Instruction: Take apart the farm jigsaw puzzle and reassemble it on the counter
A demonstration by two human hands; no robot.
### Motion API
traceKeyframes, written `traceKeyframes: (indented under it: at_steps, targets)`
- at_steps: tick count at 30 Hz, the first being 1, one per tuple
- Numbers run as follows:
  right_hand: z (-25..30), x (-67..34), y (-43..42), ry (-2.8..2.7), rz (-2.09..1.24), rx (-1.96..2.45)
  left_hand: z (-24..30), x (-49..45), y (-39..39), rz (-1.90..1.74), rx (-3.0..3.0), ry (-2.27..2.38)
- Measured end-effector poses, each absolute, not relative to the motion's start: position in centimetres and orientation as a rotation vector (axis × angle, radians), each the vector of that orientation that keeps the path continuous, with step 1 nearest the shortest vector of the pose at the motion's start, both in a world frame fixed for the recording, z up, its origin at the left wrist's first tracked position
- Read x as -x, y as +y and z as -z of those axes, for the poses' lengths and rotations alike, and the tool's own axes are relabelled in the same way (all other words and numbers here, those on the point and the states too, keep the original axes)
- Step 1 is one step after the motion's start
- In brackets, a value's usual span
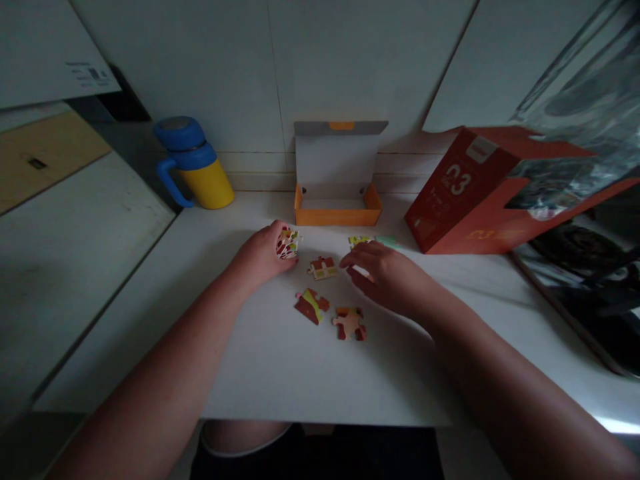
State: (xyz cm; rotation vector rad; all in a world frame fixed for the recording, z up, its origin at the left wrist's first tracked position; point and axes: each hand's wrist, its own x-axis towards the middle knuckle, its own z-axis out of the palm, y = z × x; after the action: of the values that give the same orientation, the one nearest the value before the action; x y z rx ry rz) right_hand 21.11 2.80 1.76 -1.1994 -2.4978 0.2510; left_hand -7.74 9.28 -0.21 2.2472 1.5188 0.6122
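Note:
My left hand [267, 252] is closed around a stack of jigsaw puzzle pieces [287, 244], seen edge-on beside the fingers. My right hand [383, 270] hovers low over the white tabletop, thumb and fingers apart with nothing visible between them. Just left of its fingertips lies a red and cream puzzle piece [323, 268]. A brown and green piece [312, 306] and an orange and brown piece [351, 324] rest nearer the front. Beyond the right hand are a yellow-green piece [359, 241], partly hidden by the fingers, and a pale green piece [387, 241].
An orange box [337, 217] stands against the wall with its lid up. To the left is a blue and yellow jug [206, 180]. A tall red box [450, 193] with clear plastic leans at the right, beside a dark stove-like object [565, 267].

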Motion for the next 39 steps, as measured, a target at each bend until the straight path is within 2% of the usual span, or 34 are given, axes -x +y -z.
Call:
traceKeyframes:
  at_steps: [7,14,25,39]
  targets:
    - [-1.6,-24.6,5.0,-2.226,-0.091,1.428,0.4,7.8,9.3,-0.603,-2.260,1.513]
    - [0.7,-24.1,5.8,-2.318,-0.160,1.428,0.6,7.8,9.4,-0.615,-2.252,1.523]
    - [1.1,-23.7,5.7,-2.359,-0.128,1.376,0.5,7.6,9.3,-0.589,-2.258,1.553]
    - [1.8,-20.1,5.2,-2.479,-0.292,1.265,0.5,7.2,9.1,-0.571,-2.284,1.565]
